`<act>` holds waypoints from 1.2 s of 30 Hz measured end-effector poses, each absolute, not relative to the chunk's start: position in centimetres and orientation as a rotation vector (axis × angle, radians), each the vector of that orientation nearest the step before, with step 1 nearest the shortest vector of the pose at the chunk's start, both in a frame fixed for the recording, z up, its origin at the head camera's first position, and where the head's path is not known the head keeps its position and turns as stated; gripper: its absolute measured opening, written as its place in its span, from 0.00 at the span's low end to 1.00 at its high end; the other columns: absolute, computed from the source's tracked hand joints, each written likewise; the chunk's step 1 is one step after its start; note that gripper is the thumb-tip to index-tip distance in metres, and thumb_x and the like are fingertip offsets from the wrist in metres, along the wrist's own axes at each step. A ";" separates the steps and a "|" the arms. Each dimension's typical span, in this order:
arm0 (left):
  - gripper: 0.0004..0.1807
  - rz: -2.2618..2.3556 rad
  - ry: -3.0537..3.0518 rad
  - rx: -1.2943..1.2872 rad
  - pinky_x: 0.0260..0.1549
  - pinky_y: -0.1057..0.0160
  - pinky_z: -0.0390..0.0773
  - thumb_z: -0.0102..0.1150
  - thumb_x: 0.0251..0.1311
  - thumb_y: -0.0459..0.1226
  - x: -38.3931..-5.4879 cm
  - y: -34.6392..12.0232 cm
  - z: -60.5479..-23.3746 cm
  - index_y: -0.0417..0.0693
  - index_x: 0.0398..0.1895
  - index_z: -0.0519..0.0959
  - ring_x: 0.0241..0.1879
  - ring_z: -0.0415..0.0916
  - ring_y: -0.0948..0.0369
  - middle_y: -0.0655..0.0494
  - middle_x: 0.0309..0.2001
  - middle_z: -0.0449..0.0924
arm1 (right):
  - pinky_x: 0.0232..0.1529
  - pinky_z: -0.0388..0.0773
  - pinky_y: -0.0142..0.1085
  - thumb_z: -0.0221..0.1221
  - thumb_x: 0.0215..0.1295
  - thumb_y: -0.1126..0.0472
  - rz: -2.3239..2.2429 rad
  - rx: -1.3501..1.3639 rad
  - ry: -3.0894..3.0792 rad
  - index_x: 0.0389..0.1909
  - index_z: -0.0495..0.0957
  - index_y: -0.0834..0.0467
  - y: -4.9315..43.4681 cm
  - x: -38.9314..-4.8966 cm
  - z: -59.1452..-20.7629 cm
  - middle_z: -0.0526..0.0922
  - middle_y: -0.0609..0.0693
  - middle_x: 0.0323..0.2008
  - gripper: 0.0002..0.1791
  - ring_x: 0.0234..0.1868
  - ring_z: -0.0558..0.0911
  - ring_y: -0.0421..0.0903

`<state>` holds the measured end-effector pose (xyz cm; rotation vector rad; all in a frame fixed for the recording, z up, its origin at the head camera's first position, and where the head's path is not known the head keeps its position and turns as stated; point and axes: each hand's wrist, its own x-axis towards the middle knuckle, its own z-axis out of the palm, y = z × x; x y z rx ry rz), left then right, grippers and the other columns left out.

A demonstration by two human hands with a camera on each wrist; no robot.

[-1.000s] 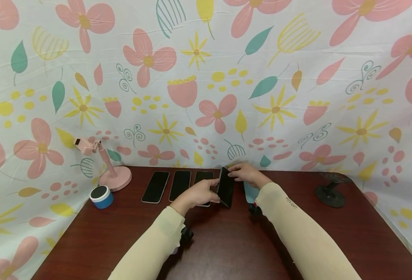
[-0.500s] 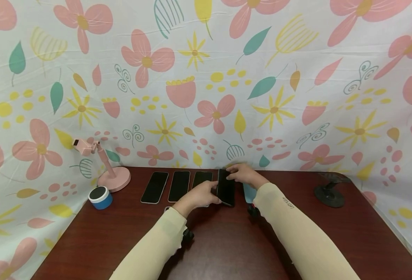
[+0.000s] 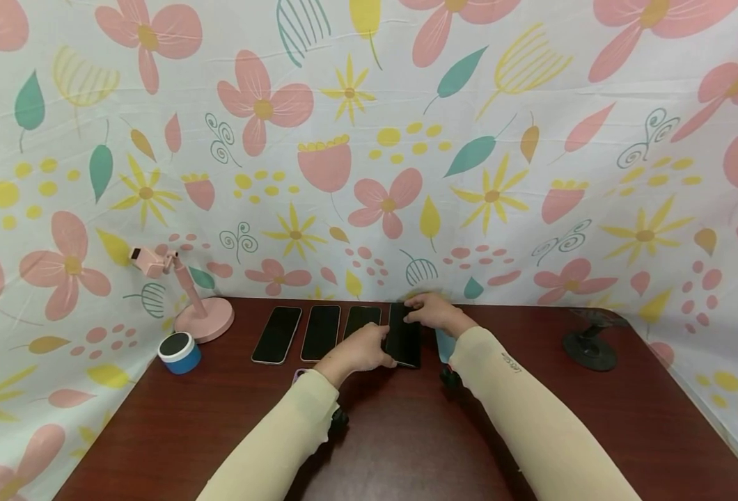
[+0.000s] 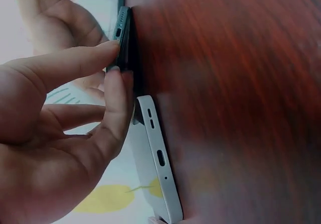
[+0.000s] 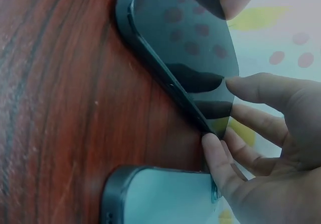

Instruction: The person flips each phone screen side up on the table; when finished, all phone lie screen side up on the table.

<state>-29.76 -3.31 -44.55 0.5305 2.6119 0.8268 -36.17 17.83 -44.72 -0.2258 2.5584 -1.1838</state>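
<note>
A black smartphone (image 3: 402, 344) lies screen up near the table's back edge. My left hand (image 3: 363, 350) pinches its near left corner between thumb and finger, seen closely in the left wrist view, where the phone's port end (image 4: 120, 30) shows. At the far end, my right hand (image 3: 434, 311) holds the same phone by its upper right edge. In the right wrist view its dark screen (image 5: 170, 38) reflects the cloth, and it looks slightly tilted. To the left is a white-edged phone (image 4: 161, 156). A light-blue phone (image 5: 165, 199) lies to the right, partly under my right wrist.
Two more phones, one (image 3: 278, 336) leftmost and another (image 3: 321, 333) beside it, continue the row. Farther left stand a pink phone stand (image 3: 205, 320) and a blue jar (image 3: 179, 353). A black stand (image 3: 590, 349) is at right. Flowered cloth (image 3: 500, 243) hangs behind the table (image 3: 406, 445).
The black phone has gone from steeply tilted, left side up, to nearly flat on the table. Both hands have stayed on it, moving only slightly.
</note>
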 end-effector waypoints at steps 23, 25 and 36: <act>0.42 0.546 2.820 0.559 0.69 0.49 0.79 0.76 0.63 0.44 -29.1 -1.7 -44.1 0.38 0.77 0.71 0.71 0.76 0.45 0.38 0.75 0.73 | 0.69 0.79 0.56 0.57 0.81 0.57 -0.916 -0.344 2.815 0.71 0.76 0.68 17.0 -35.9 -44.5 0.78 0.67 0.71 0.26 0.69 0.80 0.65; 0.43 0.578 2.828 0.542 0.69 0.48 0.79 0.77 0.62 0.45 -29.1 -1.7 -43.8 0.39 0.78 0.71 0.72 0.75 0.44 0.38 0.75 0.73 | 0.65 0.80 0.55 0.56 0.82 0.56 -0.931 -0.354 2.841 0.69 0.78 0.68 17.3 -36.0 -44.2 0.81 0.67 0.67 0.24 0.64 0.82 0.63; 0.46 0.733 2.807 0.571 0.72 0.48 0.76 0.77 0.60 0.50 -29.3 -0.5 -43.1 0.41 0.78 0.71 0.78 0.68 0.45 0.41 0.76 0.74 | 0.48 0.80 0.46 0.54 0.82 0.50 -0.992 -0.297 2.865 0.68 0.80 0.63 19.7 -36.3 -43.3 0.84 0.64 0.61 0.25 0.48 0.82 0.55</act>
